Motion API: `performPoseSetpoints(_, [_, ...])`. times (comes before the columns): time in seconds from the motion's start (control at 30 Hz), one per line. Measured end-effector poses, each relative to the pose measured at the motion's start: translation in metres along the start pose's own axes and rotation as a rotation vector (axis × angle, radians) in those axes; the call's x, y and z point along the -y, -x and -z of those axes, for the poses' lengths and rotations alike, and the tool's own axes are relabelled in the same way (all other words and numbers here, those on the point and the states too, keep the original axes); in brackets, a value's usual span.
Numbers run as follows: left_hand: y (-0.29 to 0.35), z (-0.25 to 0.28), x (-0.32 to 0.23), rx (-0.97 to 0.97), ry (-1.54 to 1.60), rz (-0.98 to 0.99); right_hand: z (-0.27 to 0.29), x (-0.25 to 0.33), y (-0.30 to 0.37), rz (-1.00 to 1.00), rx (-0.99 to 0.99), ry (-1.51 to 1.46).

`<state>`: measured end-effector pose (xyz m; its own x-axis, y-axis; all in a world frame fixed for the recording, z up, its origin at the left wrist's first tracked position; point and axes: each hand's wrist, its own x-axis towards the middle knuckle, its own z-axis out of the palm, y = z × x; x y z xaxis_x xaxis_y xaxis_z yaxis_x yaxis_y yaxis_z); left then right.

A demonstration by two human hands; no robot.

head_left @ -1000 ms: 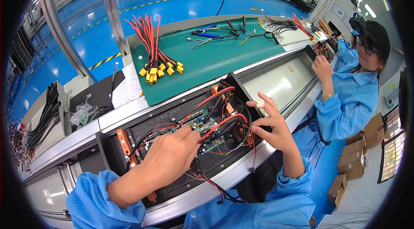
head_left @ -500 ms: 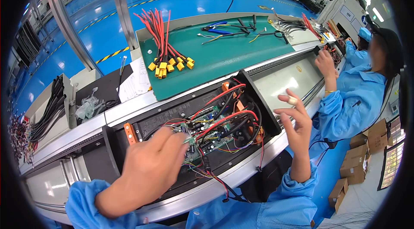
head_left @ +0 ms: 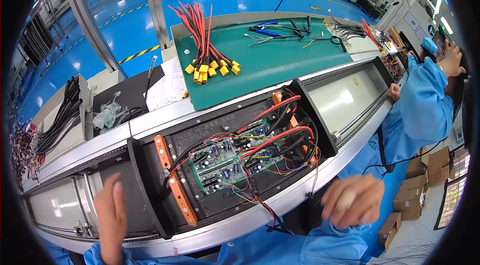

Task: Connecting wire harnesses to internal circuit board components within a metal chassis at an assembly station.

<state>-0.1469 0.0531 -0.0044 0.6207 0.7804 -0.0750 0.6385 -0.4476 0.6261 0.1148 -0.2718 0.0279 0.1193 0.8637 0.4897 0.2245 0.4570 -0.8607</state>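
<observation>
A green circuit board (head_left: 227, 162) lies in a black tray (head_left: 165, 205) with orange bars, red and black cables and thin coloured wires around it. My left hand (head_left: 111, 217) is held over the left part of the rail, beside the tray's left wall, its fingers stretched up and nothing in them. On the near right, off the tray's corner, my right hand (head_left: 352, 201) is blurred by motion. Its fingers are bent, one wears a pale finger cot, and their grip is not clear. Neither hand touches the board.
Behind the tray a green mat (head_left: 280, 70) carries red-black cables with yellow connectors (head_left: 202, 72), plus blue-handled pliers (head_left: 267, 30). Black cables (head_left: 62, 120) lie in a bin at left. A co-worker in blue (head_left: 417, 110) sits at right, near cardboard boxes (head_left: 410, 195).
My left hand has left the board and moved to the left of the tray. My right hand has dropped lower, its fingers now bent. The co-worker has raised one hand toward their head.
</observation>
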Motion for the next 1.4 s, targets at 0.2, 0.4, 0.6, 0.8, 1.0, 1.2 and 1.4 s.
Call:
performPoseSetpoints(0.2, [0.019,-0.014,0.002,0.211,0.187,-0.004,-0.03,-0.006,-0.015,0.124,0.499,-0.085])
performPoseSetpoints(0.4, [0.022,-0.022,-0.005,0.288,0.231,-0.029,-0.115,-0.059,0.025,-0.17,0.817,-0.595])
performPoseSetpoints(0.6, [0.019,-0.024,-0.006,0.384,0.367,0.029,-0.183,-0.081,0.024,-0.466,0.452,-1.205])
performPoseSetpoints(0.8, [0.015,-0.049,-0.028,0.482,0.484,0.083,-0.207,-0.095,0.013,-0.644,0.467,-1.166])
performPoseSetpoints(1.0, [0.006,-0.091,-0.082,0.601,0.591,0.032,-0.237,-0.137,0.021,-0.852,0.421,-1.464])
performPoseSetpoints(1.2, [0.001,-0.128,-0.123,0.669,0.547,-0.078,-0.263,-0.152,0.031,-0.9,0.313,-1.522])
performPoseSetpoints(1.4, [-0.011,-0.184,-0.158,0.73,0.631,0.023,-0.27,-0.172,0.037,-0.656,0.435,-0.716])
